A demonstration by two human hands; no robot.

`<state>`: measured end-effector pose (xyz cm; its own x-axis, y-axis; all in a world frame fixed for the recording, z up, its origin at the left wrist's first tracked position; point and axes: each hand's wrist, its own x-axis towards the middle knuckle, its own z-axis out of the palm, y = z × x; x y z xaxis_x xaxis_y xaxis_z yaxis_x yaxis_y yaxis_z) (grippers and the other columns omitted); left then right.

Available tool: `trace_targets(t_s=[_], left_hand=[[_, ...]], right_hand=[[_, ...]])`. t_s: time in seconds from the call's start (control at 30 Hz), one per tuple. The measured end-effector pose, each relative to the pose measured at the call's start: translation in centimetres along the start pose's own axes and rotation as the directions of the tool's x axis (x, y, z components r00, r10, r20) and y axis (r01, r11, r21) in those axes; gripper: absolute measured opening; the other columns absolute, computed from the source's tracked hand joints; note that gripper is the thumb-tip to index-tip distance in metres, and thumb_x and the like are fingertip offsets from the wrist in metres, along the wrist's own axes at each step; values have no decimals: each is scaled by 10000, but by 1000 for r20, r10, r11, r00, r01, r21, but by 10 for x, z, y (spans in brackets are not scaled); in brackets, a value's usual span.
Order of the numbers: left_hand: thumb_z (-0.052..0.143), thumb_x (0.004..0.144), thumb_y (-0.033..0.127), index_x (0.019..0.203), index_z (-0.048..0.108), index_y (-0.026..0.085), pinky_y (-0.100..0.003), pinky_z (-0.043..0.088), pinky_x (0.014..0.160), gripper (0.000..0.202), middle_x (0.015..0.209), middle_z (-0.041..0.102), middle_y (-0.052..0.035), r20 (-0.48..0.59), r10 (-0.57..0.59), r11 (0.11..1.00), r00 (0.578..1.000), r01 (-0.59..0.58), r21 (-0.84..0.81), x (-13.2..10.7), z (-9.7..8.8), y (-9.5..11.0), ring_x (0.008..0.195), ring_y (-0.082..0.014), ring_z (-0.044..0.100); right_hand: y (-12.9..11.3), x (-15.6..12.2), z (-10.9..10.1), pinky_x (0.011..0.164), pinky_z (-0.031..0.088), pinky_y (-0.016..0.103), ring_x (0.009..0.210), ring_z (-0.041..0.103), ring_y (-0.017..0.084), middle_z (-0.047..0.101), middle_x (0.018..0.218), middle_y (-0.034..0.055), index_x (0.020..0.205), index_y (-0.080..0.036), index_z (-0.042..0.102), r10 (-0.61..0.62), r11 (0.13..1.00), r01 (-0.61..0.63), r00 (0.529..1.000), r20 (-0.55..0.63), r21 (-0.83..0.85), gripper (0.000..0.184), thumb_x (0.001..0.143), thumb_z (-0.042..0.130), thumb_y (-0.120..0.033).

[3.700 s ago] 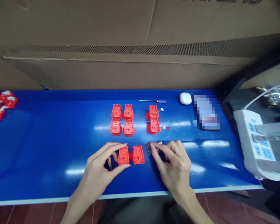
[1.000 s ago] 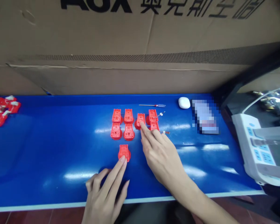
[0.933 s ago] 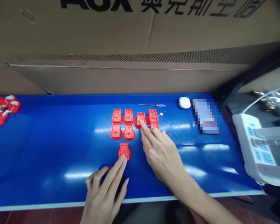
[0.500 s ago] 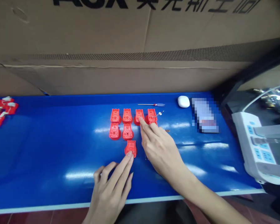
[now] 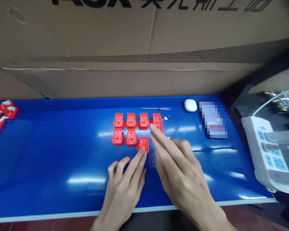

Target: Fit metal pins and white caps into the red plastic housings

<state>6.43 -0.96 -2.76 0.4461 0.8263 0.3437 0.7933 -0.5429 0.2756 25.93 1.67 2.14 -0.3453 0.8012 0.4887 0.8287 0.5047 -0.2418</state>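
Reaching past the table edge (image 5: 62, 216), left hand (image 5: 124, 186) touches a red housing (image 5: 143, 142), right hand (image 5: 183, 175) beside it, both unclenched.

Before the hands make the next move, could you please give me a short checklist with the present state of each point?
1. Left hand in contact with the nearest red part: ok, fingertips rest on it.
2. That part level with the two red parts left of it: not ok, it sits nearer the person.
3. Right hand free of objects: cannot tell, its underside is hidden.
4. Thin metal pieces clear of the left hand: ok, they lie beyond its fingers.
5. Screwdriver clear of both hands: ok.
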Motion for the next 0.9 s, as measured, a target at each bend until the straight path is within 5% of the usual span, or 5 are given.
trace_targets(t_s=[0.27, 0.63, 0.77, 0.9], left_hand=[[699, 1098, 146, 1626, 607, 182, -496, 460, 1019, 537, 1638, 677, -40, 18, -10, 1000, 1000, 9, 28, 18, 7, -1, 1191, -291, 630], [682, 1082, 102, 1669, 558, 179, -489, 466, 1018, 605, 1664, 654, -66, 39, -14, 999, 999, 13, 32, 21, 13, 2, 1195, -290, 623], [678, 1088, 136, 1661, 579, 192, -489, 474, 1017, 584, 1637, 676, -91, 44, -12, 999, 999, 10, 51, 22, 13, 1, 1201, -298, 637], [678, 1089, 156, 1666, 577, 194, -483, 472, 1021, 586, 1620, 691, -100, 54, -15, 997, 998, 10, 81, 23, 12, 1, 1208, -307, 651]], right_hand=[[9, -32, -24, 937, 556, 486, 1277, 766, 318, 744, 1527, 103, 1621, -252, 606, 238, 969, -222, 959, -152, 110, 637, 1037, 577, 0], [22, -46, -17, 955, 544, 477, 1069, 772, 266, 821, 1216, 53, 1360, -297, 767, 460, 885, -422, 856, -235, 197, 369, 1094, 582, -120], [28, -44, -11, 917, 534, 446, 973, 724, 236, 804, 1152, 51, 1287, -272, 793, 541, 836, -496, 815, -206, 234, 264, 1116, 603, -209], [41, -39, -4, 776, 515, 388, 835, 627, 201, 759, 1116, 41, 1340, -298, 772, 603, 771, -573, 797, -34, 278, 265, 1120, 625, -319]])
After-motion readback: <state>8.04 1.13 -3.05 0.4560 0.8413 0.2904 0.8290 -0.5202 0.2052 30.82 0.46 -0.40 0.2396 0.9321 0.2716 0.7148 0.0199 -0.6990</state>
